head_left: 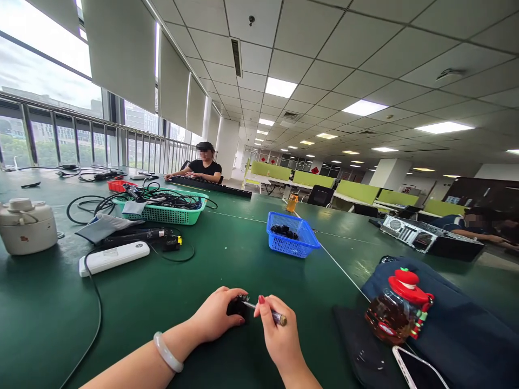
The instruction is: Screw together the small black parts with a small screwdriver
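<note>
My left hand (213, 317) rests low over the green table, its thumb and fingers closed around a small black part (236, 308) with small metallic bits along its top edge. In my right hand (280, 336) is a slim screwdriver (278, 317) with a silvery handle, pinched between thumb and fingers. Its thin shaft points left, and the tip meets or nearly meets the black part; exact contact is too small to tell. Beyond my hands, a blue basket (292, 249) contains several small black parts (284, 231).
At left are a green basket (178, 217) full of cables, a white power strip (115, 258) and a cream jug (28, 229). On the right lie a red-lidded glass teapot (391, 313), a phone (419, 373) and a computer case (430, 237). Another person (206, 167) sits at the far end.
</note>
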{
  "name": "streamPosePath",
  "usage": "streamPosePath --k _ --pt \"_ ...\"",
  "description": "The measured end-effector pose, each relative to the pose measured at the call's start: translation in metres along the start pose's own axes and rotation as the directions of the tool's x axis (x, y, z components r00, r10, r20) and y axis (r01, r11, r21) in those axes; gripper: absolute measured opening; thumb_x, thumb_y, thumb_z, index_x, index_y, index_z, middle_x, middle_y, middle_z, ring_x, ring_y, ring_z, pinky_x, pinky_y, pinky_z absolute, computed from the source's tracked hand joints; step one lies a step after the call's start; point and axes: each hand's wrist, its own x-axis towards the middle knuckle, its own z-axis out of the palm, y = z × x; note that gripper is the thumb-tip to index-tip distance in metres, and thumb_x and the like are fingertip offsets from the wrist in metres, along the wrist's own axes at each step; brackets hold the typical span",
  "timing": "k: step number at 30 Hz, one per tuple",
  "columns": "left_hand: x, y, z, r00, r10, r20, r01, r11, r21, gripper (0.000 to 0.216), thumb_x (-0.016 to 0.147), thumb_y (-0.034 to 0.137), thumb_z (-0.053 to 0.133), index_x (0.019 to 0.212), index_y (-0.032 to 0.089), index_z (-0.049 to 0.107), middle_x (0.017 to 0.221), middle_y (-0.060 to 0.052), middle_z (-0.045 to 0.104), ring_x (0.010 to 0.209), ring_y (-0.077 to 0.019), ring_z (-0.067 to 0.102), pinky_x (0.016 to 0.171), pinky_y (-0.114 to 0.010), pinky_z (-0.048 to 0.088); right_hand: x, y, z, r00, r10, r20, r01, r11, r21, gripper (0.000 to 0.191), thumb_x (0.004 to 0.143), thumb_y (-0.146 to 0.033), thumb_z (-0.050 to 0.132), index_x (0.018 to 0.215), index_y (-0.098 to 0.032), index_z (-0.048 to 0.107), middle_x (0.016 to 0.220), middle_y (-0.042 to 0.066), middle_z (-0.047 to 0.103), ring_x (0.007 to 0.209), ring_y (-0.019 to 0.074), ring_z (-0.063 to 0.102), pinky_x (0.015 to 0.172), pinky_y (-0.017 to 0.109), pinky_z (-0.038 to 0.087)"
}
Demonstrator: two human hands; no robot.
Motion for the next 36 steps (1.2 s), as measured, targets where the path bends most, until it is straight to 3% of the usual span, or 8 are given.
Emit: streamPosePath --k 3,7,14,19,25,28,32,36 --pt "0.000 0.000 0.001 1.000 -0.022 0.008 0.022 1.000 -0.006 0.064 0.067 0.029 0.069 0.130 0.026 0.056 0.112 -0.006 0.064 0.108 -0.0251 0.058 0.097 -0.036 0.043 0.004 0.005 -0.001 0.989 0.139 -0.050 -0.134 0.987 0.093 0.052 0.093 -0.052 0.043 0.056 -0.019 0.055 0.052 -0.001 0.047 0.048 0.0116 0.043 0.048 0.023 0.033" --pt "-0.002 0.000 0.001 1.000 -0.021 0.010 0.021 1.000 0.000 0.071 0.069 0.028 0.068 0.137 0.029 0.047 0.114 -0.006 0.064 0.111 -0.0248 0.056 0.100 -0.038 0.041 0.007 0.019 0.000 0.935 0.346 -0.078 -0.325 0.923 0.207 0.059 0.086 -0.067 0.045 0.053 -0.019 0.056 0.047 -0.002 0.044 0.043 0.0120 0.042 0.042 0.024 0.030" --pt "-0.002 0.002 0.001 1.000 -0.014 0.016 0.014 1.000 0.019 0.069 0.071 0.029 0.067 0.137 0.030 0.048 0.114 -0.006 0.063 0.109 -0.0239 0.057 0.098 -0.036 0.043 0.009 0.030 0.001 0.880 0.469 -0.081 -0.419 0.844 0.334 0.058 0.076 -0.072 0.056 0.054 -0.018 0.057 0.043 -0.004 0.041 0.038 0.0101 0.038 0.036 0.022 0.028" --pt "-0.003 0.001 0.001 1.000 -0.001 0.006 0.001 0.999 0.039 0.069 0.072 0.031 0.067 0.138 0.028 0.048 0.116 -0.007 0.063 0.108 -0.0252 0.056 0.098 -0.037 0.043 0.005 0.026 0.002 0.903 0.429 -0.026 -0.389 0.843 0.372 0.053 0.078 -0.068 0.058 0.067 -0.017 0.065 0.046 -0.003 0.047 0.039 0.0113 0.045 0.038 0.022 0.036" --pt "-0.003 0.001 0.002 1.000 0.010 0.011 -0.010 1.000 0.022 0.084 0.073 0.028 0.066 0.148 0.027 0.030 0.117 -0.007 0.065 0.111 -0.0249 0.055 0.100 -0.038 0.040 0.006 0.023 -0.001 0.899 0.436 -0.042 -0.405 0.864 0.299 0.057 0.081 -0.069 0.051 0.088 -0.016 0.070 0.061 0.003 0.064 0.045 0.0138 0.055 0.041 0.024 0.041" --pt "-0.004 0.000 0.003 0.999 0.037 0.025 -0.037 0.999 0.004 0.088 0.074 0.027 0.064 0.151 0.026 0.021 0.118 -0.004 0.067 0.116 -0.0248 0.051 0.103 -0.038 0.036 0.009 0.026 -0.005 0.892 0.446 -0.069 -0.419 0.876 0.240 0.052 0.079 -0.068 0.054 0.085 -0.018 0.065 0.068 0.003 0.065 0.042 0.0121 0.052 0.040 0.023 0.039" --pt "-0.004 0.000 0.003 0.999 0.033 0.026 -0.033 0.999 0.013 0.087 0.075 0.028 0.063 0.151 0.027 0.021 0.118 -0.003 0.067 0.115 -0.0254 0.051 0.102 -0.039 0.037 0.013 0.029 -0.013 0.909 0.382 -0.166 -0.359 0.920 0.155 0.044 0.078 -0.063 0.058 0.071 -0.020 0.060 0.052 -0.004 0.051 0.041 0.0116 0.045 0.040 0.023 0.034" --pt "-0.004 0.001 0.003 0.999 0.040 0.030 -0.040 0.999 0.014 0.084 0.075 0.029 0.062 0.150 0.026 0.024 0.119 -0.003 0.067 0.116 -0.0259 0.051 0.102 -0.039 0.036 0.015 0.025 -0.017 0.927 0.303 -0.219 -0.270 0.948 0.170 0.039 0.078 -0.058 0.062 0.073 -0.019 0.064 0.063 0.002 0.061 0.056 0.0166 0.056 0.052 0.025 0.044"
